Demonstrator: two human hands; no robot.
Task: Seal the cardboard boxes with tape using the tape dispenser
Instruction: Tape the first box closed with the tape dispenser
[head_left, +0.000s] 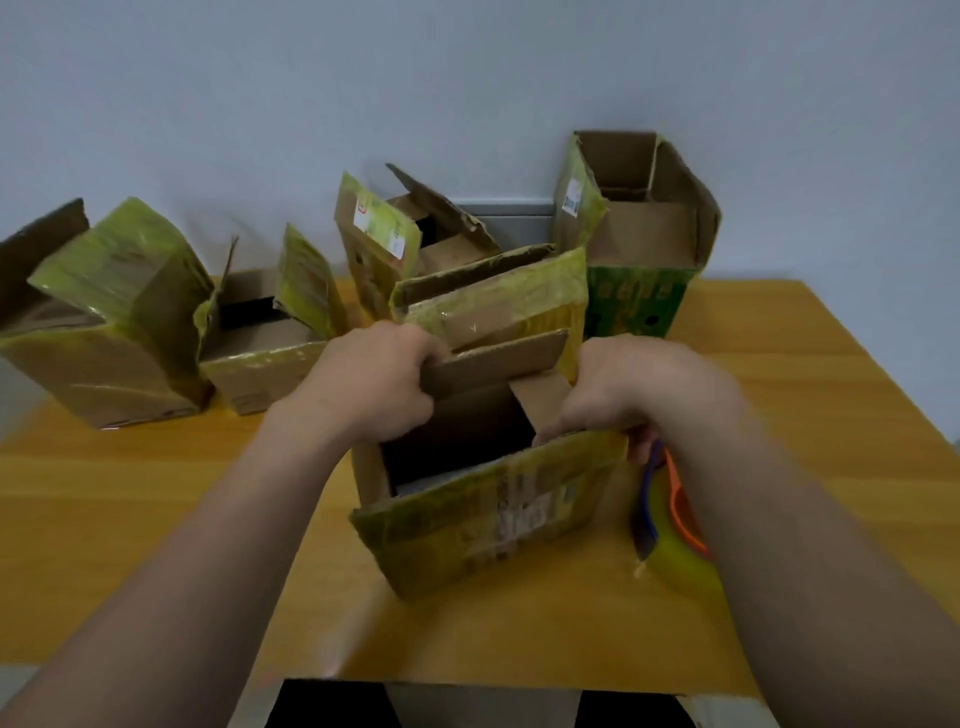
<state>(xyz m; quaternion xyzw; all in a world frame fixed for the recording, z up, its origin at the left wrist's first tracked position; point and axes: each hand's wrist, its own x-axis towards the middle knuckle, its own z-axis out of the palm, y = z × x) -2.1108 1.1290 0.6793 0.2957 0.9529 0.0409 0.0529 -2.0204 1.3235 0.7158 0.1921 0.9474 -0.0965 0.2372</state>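
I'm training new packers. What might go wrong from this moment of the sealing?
The box is open and its flaps look worn, so the left hand gripping the inner flap might tear it. The tape dispenser shows blurred under the right hand; whether it is gripped is unclear, so it may slip or snag the box.

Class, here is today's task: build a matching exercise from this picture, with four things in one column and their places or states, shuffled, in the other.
Column one
1. tall cardboard box with a green printed front
2. orange and blue tape dispenser
3. left hand
4. near cardboard box wrapped in yellow-green tape

Column two
A. grips a brown inner flap
B. far right, against the wall
C. just below the right hand
D. front centre of the wooden table, top open

Pairs: 1-B, 2-C, 3-A, 4-D
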